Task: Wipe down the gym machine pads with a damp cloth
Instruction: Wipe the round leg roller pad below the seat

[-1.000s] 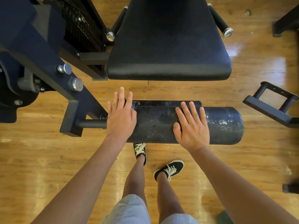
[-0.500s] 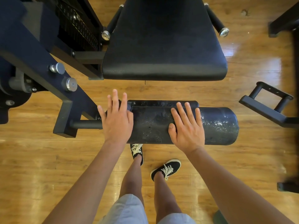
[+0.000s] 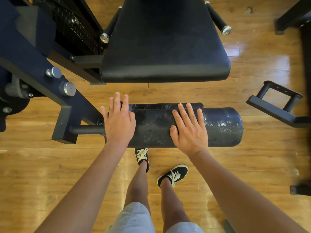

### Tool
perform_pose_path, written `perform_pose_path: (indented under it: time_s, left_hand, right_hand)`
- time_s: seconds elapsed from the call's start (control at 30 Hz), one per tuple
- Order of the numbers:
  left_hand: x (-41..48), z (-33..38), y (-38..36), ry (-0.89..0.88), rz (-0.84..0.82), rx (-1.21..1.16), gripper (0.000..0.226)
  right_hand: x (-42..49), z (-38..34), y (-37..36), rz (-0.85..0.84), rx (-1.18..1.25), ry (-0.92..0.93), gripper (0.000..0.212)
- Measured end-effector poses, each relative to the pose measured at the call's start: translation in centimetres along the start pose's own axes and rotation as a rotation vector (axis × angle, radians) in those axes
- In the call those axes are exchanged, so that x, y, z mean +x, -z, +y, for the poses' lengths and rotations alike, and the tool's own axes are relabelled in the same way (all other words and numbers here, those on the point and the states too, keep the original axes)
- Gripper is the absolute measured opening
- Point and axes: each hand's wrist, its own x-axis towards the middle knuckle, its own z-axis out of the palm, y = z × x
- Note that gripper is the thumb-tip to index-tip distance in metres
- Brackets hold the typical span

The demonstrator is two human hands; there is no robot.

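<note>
Two hands lie palm down on the black roller pad (image 3: 223, 126), which runs crosswise through the centre of the frame. The left hand (image 3: 118, 122) covers the pad's left end, where a steel bar (image 3: 87, 129) enters it. Its fingers are straight and slightly spread, the tips reaching over the far edge. The right hand (image 3: 190, 130) rests flat on the middle of the pad, fingers straight and close together, thumb set out to the left. Neither hand curls round anything. Whether anything lies under either palm cannot be told.

The pad's surface right of the right hand shows pale speckled patches. The bar runs left into a dark bracket on the machine's blue frame arm (image 3: 25, 52), which crosses the upper left of the frame and carries two round metal knobs. Behind it, at upper left, stands the weight stack (image 3: 75, 31).

The seat pad (image 3: 165, 47), black and broad, fills the upper centre, apart from the roller pad, with a capped handle on either side. A black metal footrest (image 3: 277, 101) sits at the right edge.

Below the roller pad, two black shoes (image 3: 175, 174) with white laces stand on the glossy wooden floor (image 3: 33, 165). The toe of the left one is hidden under the pad. Light grey shorts (image 3: 134, 219) show at the bottom edge.
</note>
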Motion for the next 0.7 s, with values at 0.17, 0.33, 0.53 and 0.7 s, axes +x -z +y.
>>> perform_pose_path:
  time_s: [0.17,0.33,0.53,0.7]
  left_hand:
    - [-1.0,3.3,-0.2,-0.012,0.031,-0.059,0.060]
    - [-2.1,5.1,-0.8,-0.109,0.044,-0.079,0.059]
    - [-0.8,1.8,-0.6,0.049,0.059,-0.065,0.056]
    - [-1.8,6.5,-0.9,-0.023,0.085,-0.082,0.057]
  right_hand:
    - [0.0,0.1,-0.1,0.001,0.002,0.004,0.059]
    - [0.0,-0.1,0.0,0.002,0.007,0.002,0.060]
    - [0.0,0.0,0.0,0.014,0.004,0.003,0.057]
    - [-0.1,0.0,0.0,0.014,0.008,0.009,0.058]
